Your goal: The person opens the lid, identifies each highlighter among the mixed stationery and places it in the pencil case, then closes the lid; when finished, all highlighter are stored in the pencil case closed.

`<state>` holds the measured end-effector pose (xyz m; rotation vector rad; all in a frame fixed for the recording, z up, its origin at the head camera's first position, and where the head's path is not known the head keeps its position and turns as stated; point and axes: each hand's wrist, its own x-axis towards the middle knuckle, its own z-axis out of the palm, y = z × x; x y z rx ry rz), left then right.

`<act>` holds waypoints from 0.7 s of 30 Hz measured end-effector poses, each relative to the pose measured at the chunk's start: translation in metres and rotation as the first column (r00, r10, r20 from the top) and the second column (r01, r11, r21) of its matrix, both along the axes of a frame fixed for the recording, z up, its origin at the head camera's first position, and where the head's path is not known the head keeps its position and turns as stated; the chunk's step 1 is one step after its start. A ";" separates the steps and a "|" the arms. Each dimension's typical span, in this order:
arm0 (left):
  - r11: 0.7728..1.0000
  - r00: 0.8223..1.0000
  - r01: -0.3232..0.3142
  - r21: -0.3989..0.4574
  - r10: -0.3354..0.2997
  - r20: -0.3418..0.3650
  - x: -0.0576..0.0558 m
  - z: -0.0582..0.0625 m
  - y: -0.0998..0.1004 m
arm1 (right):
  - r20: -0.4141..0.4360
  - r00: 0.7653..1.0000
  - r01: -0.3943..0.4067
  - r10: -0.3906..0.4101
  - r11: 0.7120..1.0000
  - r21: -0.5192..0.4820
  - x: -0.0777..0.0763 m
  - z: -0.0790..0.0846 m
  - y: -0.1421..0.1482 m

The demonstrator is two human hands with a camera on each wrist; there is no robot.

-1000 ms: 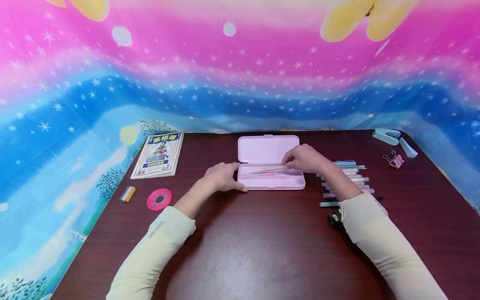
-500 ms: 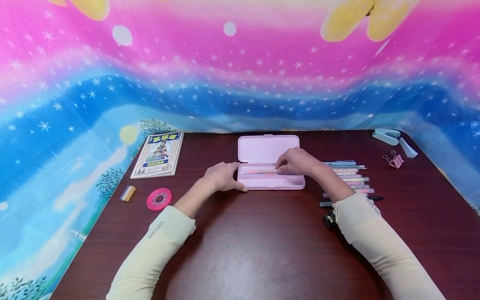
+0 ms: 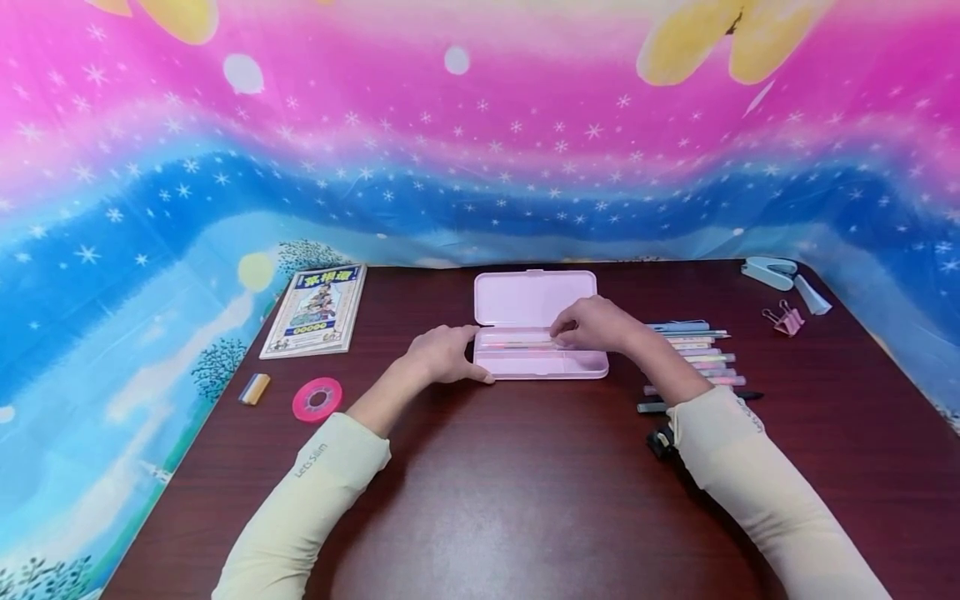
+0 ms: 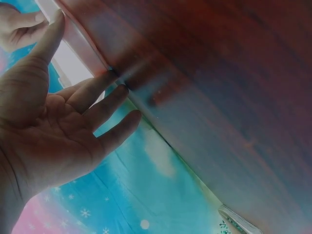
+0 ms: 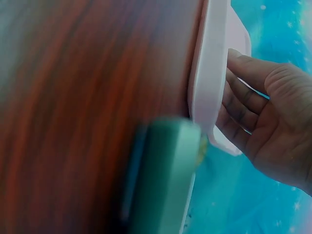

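An open pink pencil case (image 3: pixel 519 365) lies on the table with its lid (image 3: pixel 525 298) raised behind it. My left hand (image 3: pixel 442 353) rests at its left end, the thumb (image 4: pixel 52 36) on the front edge and the other fingers spread loosely. Slender pink and white pens (image 3: pixel 516 344) lie lengthwise in the rear compartment. Reaching in at the right, my right hand (image 3: pixel 592 323) bends its fingers around the end of these pens. In the right wrist view the case's wall (image 5: pixel 210 63) hides its fingertips.
Several pens and markers (image 3: pixel 701 358) lie in a row right of the case, partly under the right forearm. A black object (image 3: pixel 660 442) is near the sleeve. A stapler (image 3: pixel 771 272) and binder clip (image 3: pixel 784 318) sit far right. Books (image 3: pixel 315 312), pink tape (image 3: pixel 317 400) and an eraser (image 3: pixel 254 389) lie left.
My right hand has moved slightly left and lower into the case. The slanted pens now lie level along the rear compartment. The left hand stays put.
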<state>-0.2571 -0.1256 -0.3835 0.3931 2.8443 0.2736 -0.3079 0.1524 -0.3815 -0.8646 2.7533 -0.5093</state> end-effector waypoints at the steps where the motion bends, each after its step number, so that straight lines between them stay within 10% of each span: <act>1: 1.000 1.000 0.000 -0.001 0.000 0.001 0.000 0.000 0.000 | -0.003 1.000 0.007 -0.007 1.000 -0.007 0.001 0.001 0.003; 21: 1.000 1.000 0.003 -0.004 -0.003 0.001 -0.002 -0.001 0.001 | -0.044 0.959 0.280 -0.280 0.960 -0.013 0.043 0.027 0.145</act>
